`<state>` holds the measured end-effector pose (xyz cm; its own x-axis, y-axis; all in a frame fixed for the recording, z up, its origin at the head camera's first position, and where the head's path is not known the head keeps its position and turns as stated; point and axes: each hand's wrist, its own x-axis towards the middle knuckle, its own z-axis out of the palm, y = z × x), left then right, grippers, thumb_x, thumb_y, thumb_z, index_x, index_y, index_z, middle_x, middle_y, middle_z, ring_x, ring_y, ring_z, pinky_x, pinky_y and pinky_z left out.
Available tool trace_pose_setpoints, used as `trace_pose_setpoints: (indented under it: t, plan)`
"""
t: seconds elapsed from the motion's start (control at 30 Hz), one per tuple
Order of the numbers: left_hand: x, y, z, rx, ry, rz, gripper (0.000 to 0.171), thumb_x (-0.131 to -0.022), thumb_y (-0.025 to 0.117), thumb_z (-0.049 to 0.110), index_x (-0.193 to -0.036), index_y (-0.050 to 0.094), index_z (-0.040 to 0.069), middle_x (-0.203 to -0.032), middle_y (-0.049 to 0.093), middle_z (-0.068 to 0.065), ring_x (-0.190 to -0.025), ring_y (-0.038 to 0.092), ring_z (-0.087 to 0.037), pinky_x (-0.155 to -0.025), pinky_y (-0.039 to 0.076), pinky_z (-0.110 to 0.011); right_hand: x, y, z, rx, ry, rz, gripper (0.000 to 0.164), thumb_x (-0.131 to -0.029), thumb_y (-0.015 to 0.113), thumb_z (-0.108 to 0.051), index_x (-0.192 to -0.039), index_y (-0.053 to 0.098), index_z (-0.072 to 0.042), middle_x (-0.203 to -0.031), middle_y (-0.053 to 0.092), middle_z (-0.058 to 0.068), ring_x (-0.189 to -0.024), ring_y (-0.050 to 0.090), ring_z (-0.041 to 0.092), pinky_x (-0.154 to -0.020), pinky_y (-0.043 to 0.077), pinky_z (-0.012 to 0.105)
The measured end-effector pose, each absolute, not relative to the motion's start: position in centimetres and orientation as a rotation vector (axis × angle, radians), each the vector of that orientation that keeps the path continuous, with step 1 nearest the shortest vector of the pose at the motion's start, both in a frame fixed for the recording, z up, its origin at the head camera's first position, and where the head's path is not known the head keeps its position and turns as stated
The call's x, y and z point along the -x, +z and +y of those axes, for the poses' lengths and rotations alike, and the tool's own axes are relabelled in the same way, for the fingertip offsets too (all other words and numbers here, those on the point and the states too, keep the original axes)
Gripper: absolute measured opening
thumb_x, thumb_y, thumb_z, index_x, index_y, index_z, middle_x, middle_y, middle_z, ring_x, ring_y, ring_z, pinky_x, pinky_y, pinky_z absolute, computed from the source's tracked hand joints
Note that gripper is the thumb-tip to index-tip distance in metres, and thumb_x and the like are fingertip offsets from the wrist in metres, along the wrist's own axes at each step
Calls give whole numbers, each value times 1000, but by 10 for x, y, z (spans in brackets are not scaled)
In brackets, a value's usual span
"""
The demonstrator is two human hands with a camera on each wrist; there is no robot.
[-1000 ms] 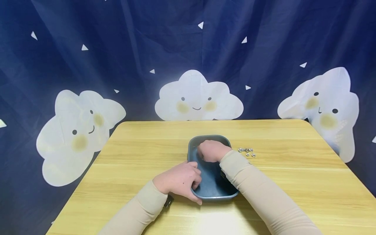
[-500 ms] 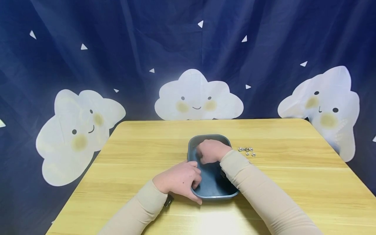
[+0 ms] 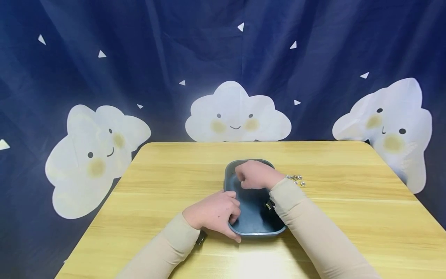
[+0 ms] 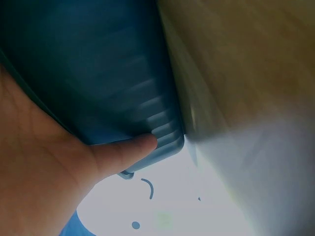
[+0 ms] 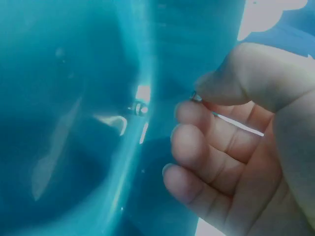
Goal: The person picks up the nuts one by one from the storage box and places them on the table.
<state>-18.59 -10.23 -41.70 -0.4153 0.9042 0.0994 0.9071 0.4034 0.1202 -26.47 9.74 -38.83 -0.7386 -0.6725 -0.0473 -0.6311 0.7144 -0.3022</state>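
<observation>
A dark blue-grey plastic bin [image 3: 256, 223] stands on the table. My left hand [image 3: 214, 211] grips its near left rim, with the thumb [image 4: 125, 152] along the outer wall and the fingers curled inside. My right hand [image 3: 256, 175] is over the far part of the bin. In the right wrist view, its thumb and index finger pinch a small metal nut [image 5: 196, 97], mostly covered by the fingertips. Another small shiny metal piece [image 5: 139, 108] lies inside the bin near the wall; its exact shape is blurred.
Several small metal nuts [image 3: 295, 178] lie on the wooden table [image 3: 348, 217] just right of the bin, partly behind the right sleeve. A dark blue curtain [image 3: 156, 58] with white clouds hangs behind the table's far edge.
My right hand has risen a little and shifted right inside the bin's far part, its curled fingers now showing more. The left hand keeps its grip on the rim.
</observation>
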Motion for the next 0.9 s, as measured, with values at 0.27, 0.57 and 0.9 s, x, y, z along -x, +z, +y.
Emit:
trace_pose_setpoints:
  t: [0.27,0.57,0.9]
  plan:
    - [186,-417,-102,1685,-253,-2631,54,-67,81,71,-56,48,29,-66,40,23,-75,35,-6,-66,31,-23,258,-378,111,1037,-464,2806,7,-87,67,-8,-91,67,-14,-79,58,-6,-71,53,16,-67,47,33]
    - [186,-418,-101,1685,-242,-2615,54,-66,81,71,-56,48,29,-65,40,22,-74,35,-6,-65,31,-23,251,-363,132,1026,-660,2874,11,-84,65,-6,-83,61,-17,-76,56,-6,-69,51,15,-65,42,33]
    - [186,-418,-101,1685,-230,-2609,55,-66,81,72,-56,48,29,-65,39,23,-74,35,-6,-66,31,-23,246,-356,159,984,-703,2936,10,-84,65,-7,-83,62,-17,-72,55,-7,-68,51,14,-66,44,35]
